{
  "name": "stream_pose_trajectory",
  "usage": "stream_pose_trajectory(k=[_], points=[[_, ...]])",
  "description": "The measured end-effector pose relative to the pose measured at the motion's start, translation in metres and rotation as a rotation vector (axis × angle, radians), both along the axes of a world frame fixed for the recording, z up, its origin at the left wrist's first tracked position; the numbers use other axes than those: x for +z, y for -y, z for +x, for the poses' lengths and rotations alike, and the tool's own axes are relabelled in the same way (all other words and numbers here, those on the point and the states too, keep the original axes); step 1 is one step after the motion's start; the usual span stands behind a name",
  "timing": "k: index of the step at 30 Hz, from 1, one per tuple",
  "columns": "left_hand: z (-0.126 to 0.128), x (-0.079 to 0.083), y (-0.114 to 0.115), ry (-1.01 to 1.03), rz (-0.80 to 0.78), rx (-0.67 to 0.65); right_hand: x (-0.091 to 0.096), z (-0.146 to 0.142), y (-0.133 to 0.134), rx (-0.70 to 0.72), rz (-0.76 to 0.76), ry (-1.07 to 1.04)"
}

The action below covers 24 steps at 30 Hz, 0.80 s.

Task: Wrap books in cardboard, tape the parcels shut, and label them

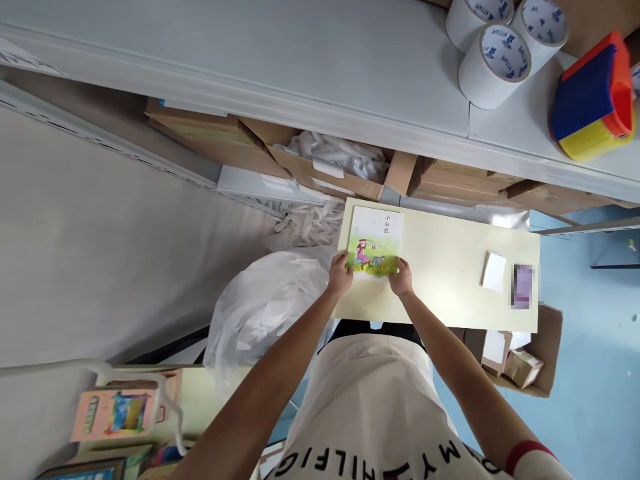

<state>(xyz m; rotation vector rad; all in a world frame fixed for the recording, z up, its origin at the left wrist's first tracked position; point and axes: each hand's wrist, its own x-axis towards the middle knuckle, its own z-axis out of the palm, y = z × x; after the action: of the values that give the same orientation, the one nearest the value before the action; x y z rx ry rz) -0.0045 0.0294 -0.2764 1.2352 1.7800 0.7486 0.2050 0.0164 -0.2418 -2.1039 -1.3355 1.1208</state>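
Observation:
A picture book [376, 237] with a white and green cover, showing a figure in a pink dress and a small grey animal, lies on or just above the pale yellow tabletop [440, 280]. My left hand [341, 274] is closed on its lower left edge. On the lower right edge, my right hand [401, 277] grips the same book, thumb on the cover. Farther right on the tabletop are a small stack of white cards [493, 271] and a blurred-out purple item [523, 287].
Tape rolls [495, 67] and a blue, yellow and red dispenser [590, 100] stand on the grey shelf [280, 60]. Below it, an open carton [325, 180] holds white paper scraps. A clear plastic bag [270, 307] sits left of the table; more books [117, 413] lie lower left.

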Motion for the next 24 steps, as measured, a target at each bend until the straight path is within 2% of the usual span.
stream_pose_trajectory(k=[6,15,20,24], points=[[-0.002,0.001,-0.007,0.019,-0.004,-0.027,0.006,0.000,-0.007,0.036,-0.049,0.024],[-0.004,-0.002,-0.007,0.011,-0.007,-0.059,0.001,0.002,-0.008,0.065,-0.038,0.005],[-0.004,-0.002,-0.014,-0.002,-0.005,-0.068,0.007,0.003,-0.014,0.033,-0.067,-0.059],[-0.004,0.004,-0.017,-0.010,0.001,-0.084,0.012,0.007,-0.016,-0.007,-0.008,-0.084]])
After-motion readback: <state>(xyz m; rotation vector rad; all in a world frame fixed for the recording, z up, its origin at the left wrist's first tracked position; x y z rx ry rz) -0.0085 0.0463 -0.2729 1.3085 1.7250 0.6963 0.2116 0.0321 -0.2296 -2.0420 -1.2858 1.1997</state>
